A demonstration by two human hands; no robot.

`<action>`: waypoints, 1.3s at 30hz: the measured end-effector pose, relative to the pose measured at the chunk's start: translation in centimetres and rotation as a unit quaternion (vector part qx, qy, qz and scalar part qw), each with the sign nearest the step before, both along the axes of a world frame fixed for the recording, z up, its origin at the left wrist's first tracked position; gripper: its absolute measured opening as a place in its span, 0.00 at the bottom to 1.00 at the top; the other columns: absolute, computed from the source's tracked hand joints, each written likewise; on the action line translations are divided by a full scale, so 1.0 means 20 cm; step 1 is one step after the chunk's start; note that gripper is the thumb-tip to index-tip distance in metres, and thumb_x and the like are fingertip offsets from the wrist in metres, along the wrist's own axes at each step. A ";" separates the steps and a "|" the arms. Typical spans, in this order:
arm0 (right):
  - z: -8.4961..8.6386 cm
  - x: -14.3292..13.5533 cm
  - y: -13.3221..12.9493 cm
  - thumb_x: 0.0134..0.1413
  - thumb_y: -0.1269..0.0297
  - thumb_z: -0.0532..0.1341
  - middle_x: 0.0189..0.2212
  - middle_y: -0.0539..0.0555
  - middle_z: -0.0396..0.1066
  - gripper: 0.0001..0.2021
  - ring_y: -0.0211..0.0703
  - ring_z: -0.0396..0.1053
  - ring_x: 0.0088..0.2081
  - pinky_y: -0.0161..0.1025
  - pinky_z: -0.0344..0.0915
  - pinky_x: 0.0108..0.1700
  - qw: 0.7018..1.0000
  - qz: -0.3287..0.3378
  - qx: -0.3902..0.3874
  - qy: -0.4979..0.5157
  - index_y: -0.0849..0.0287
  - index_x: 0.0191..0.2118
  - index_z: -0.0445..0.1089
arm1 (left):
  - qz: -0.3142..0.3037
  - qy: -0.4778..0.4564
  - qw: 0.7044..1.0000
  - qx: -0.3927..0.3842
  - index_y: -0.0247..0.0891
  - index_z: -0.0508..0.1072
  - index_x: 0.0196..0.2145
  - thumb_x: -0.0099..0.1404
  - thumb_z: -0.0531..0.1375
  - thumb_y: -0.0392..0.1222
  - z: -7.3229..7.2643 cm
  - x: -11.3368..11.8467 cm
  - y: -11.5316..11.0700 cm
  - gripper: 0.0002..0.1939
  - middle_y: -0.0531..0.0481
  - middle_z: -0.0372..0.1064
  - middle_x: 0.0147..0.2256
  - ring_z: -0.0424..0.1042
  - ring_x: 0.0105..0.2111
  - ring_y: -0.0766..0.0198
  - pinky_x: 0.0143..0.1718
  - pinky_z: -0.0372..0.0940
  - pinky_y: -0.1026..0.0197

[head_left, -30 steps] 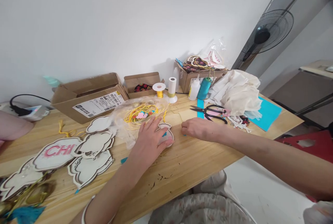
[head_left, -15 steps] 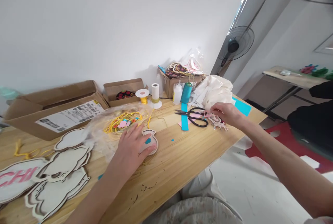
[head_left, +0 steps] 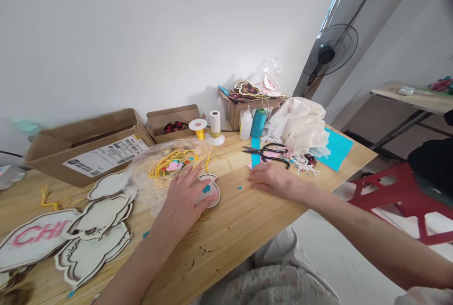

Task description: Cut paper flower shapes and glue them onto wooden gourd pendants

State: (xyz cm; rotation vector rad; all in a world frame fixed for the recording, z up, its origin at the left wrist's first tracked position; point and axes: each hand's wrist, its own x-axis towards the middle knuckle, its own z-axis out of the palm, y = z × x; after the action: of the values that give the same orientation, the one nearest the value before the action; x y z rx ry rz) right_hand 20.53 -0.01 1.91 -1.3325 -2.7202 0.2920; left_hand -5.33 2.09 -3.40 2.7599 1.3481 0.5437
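My left hand (head_left: 186, 196) lies over a small pouch-shaped wooden piece (head_left: 214, 184) with a pale face, a blue patch and a yellow cord at its top. The fingers are spread, with the thumb resting on the piece. Above the table, my right hand (head_left: 278, 181) is closed, fingertips pressed together and pointing left. Whether anything is in them is hidden. Black-handled scissors (head_left: 266, 152) lie just behind it, across a blue strip (head_left: 255, 147) and pink material. A tiny blue scrap (head_left: 239, 187) is left of the right hand.
A plastic bag (head_left: 141, 156) with yellow cords lies beyond my left hand. Cloud-shaped wooden plaques (head_left: 97, 243) cover the left side. Along the wall stand cardboard boxes (head_left: 88, 149), spools, a glue bottle (head_left: 245, 124) and teal thread (head_left: 259, 123). White cloth (head_left: 300, 123) and scraps (head_left: 306, 164) sit right.
My right hand has moved left and nearer, from the scrap pile to in front of the scissors. The left hand stays on the wooden piece. The view has shifted slightly.
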 end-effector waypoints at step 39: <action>-0.19 0.01 -0.04 0.52 0.59 0.57 0.34 0.55 0.72 0.10 0.43 0.68 0.37 0.35 0.58 0.36 0.950 -0.309 0.018 0.034 0.59 0.34 0.70 | 0.013 -0.003 1.000 -0.010 0.41 0.74 0.44 0.63 0.48 0.59 0.01 -0.02 0.01 0.25 0.39 0.60 0.56 0.55 0.57 0.45 0.55 0.53 0.41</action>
State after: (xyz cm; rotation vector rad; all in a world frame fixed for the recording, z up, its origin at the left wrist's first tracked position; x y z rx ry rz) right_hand 20.76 -0.73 -1.87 -2.0158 -2.0907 0.2180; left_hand -5.72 2.38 -3.22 2.7262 1.3816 0.5351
